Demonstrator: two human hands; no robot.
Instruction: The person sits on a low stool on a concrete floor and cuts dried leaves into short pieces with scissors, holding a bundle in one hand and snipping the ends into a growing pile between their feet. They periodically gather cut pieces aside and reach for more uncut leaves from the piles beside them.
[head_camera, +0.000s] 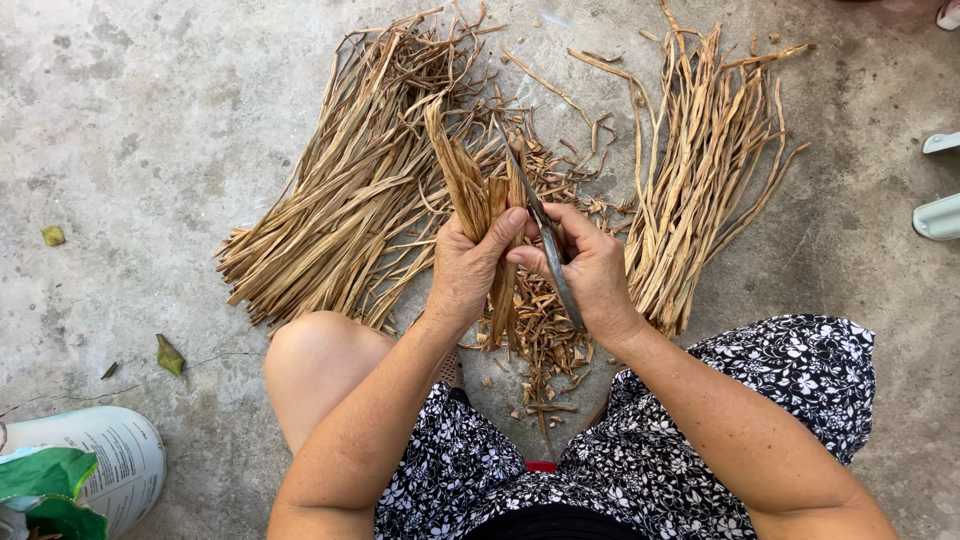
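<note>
- Left hand (468, 268): raised over the floor between the knees, fingers curled, grip clenched around a small bunch of dried strips (478, 205). The thumb presses the bunch near its middle; the strips stand roughly upright, tops fanning out above the fist, lower ends hanging below it.
- Right hand (592, 275): just beside the left, grip closed on a knife (548, 248). The dark, narrow blade runs from above the fingers down past the palm and lies against the held bunch.
- Both forearms reach forward from a black-and-white floral garment (640, 470); one bare knee (318, 350) shows under the left forearm.
- Left pile of dried strips (340, 210): wide, fanned out, on the floor well left of the hands.
- Right pile of dried strips (700, 180): narrower, more orderly, just right of the right hand.
- Short trimmings (540, 340) litter the floor directly below and behind the hands.
- White plastic container (110, 455) with a green bag (50, 490) at the lower left corner.
- Pale objects (940, 200) at the right edge; kind cannot be told.
- Surface: rough grey concrete floor (150, 130), with a few loose leaf scraps (168, 355).
</note>
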